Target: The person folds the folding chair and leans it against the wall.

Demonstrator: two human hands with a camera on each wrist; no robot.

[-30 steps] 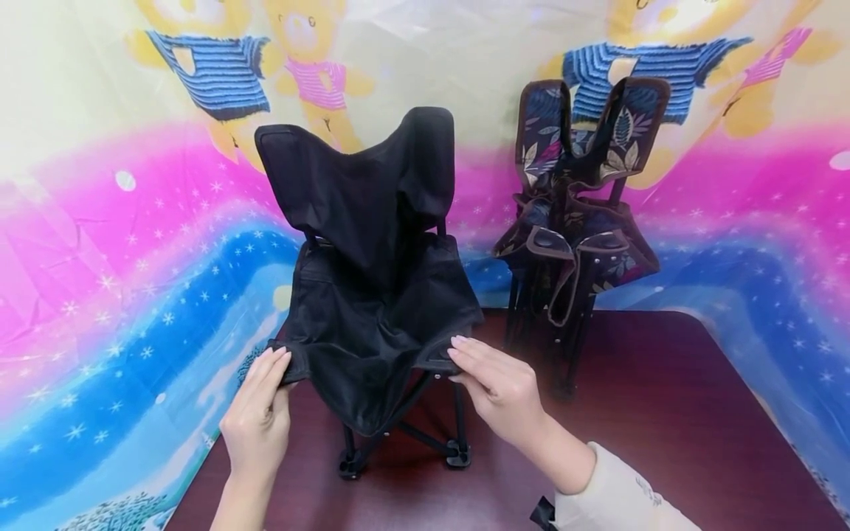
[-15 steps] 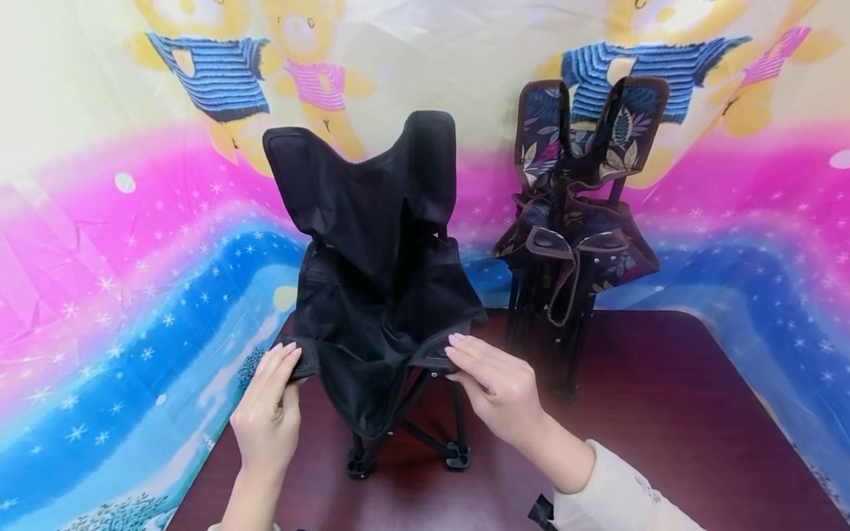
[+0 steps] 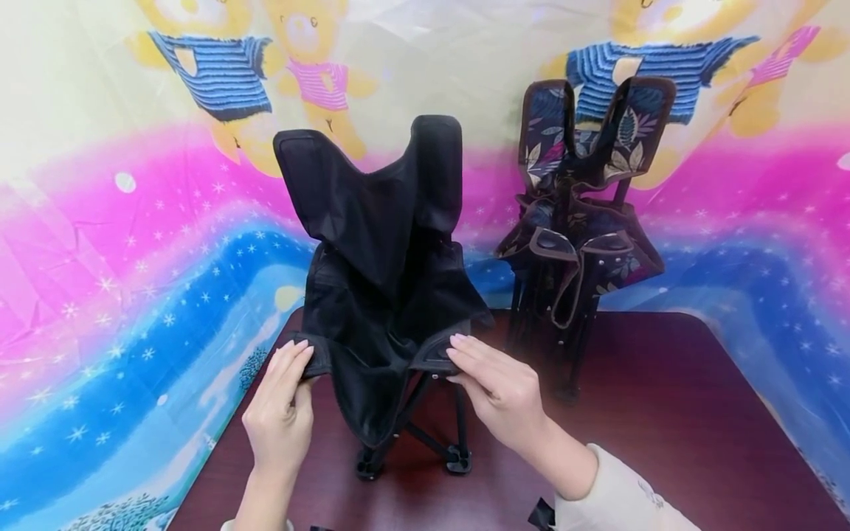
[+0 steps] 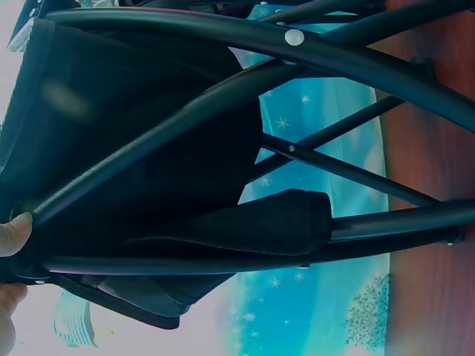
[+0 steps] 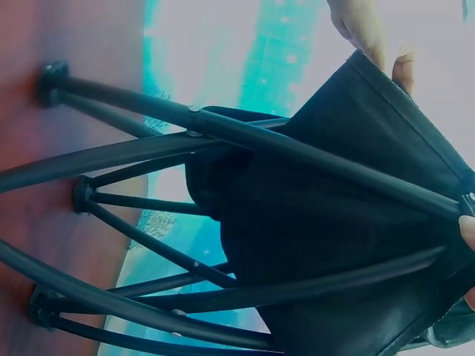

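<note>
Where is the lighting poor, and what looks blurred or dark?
Head view: cartoon-printed cloth backdrop washed pale at upper left; lower legs of leaf-patterned fabric chair look soft. Left wrist view: bluish cast, black fabric folding chair nearly without detail underneath. Right wrist view: similar cast, upper right glaring white.

There was one black chair (image 3: 372, 287) and one leaf-patterned chair (image 3: 604, 243), two in all; one left hand (image 3: 282, 413) and one right hand (image 3: 501, 387), making two hands; one worktop (image 3: 664, 413). Printed bears (image 3: 302, 46) numbered four; their blue shirts (image 3: 215, 82) numbered two; their pink shirts (image 3: 317, 82), also two.
</note>
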